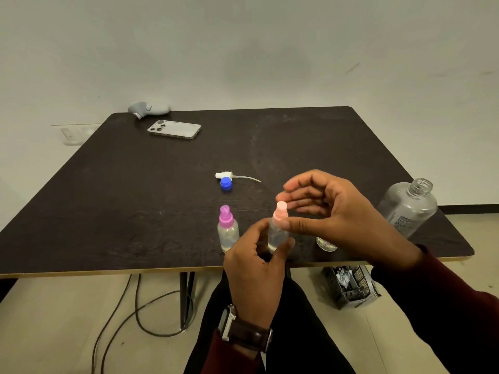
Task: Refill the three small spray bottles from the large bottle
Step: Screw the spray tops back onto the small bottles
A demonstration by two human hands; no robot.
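Small spray bottle with a peach top [278, 228], held upright just above the near edge of the dark table [135, 211]; its long axis is vertical. The left hand [256, 268] grips the clear body from below and the near side, fingers curled round it. The right hand [332, 211] comes in from the right at the height of the peach top: its thumb touches the collar, while the other fingers are loosely spread just behind the cap and hold nothing that can be made out. The top therefore lies immediately left of the right fingers, so any turning of the top would likely fall to that hand.

A second small bottle with a pink top [228, 230] stands just to the left, capped. A third small bottle [326, 242] shows only its base below the right palm; its white spray head with tube [226, 175] and a blue cap [226, 183] lie farther back at centre.

The large clear bottle [409, 207] stands uncapped at the right edge; its label carries small print, too blurred to read. No brand is legible anywhere.
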